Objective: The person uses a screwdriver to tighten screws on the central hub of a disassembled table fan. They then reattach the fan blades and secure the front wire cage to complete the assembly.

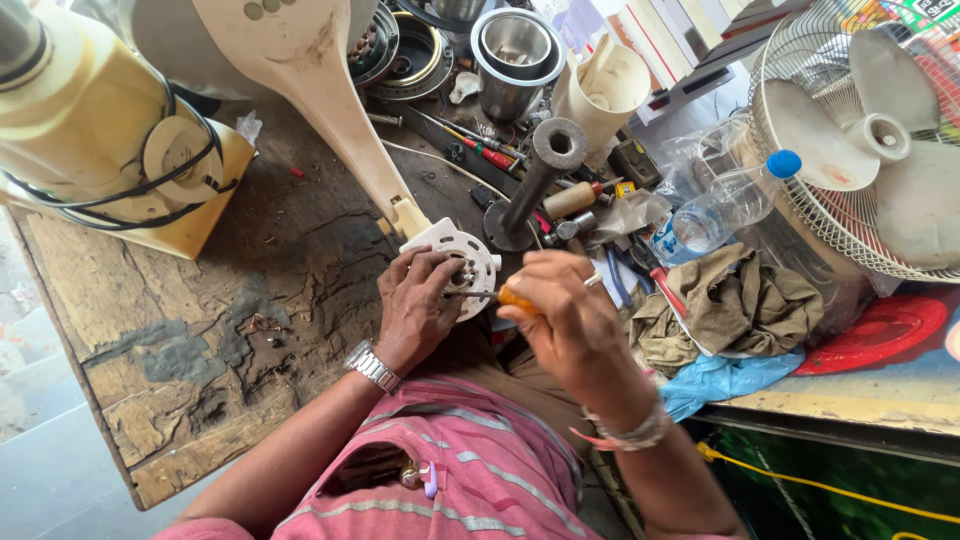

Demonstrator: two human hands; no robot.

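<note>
Round white plastic part (pixel 468 262) sits at the near end of the cream fan stand (pixel 330 90), gripped by the left hand (pixel 420 305). Right hand (pixel 572 320) is closed on an orange-handled screwdriver (pixel 505 297); a slipping tip could jab the left fingers.

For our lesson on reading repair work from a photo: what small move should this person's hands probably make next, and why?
Probably turn the screwdriver while pressing it in. The right hand grips its orange handle, and the shaft points into the white round part at the end of the cream fan stand. The left hand holds that part against the bench edge, bracing it.
</note>
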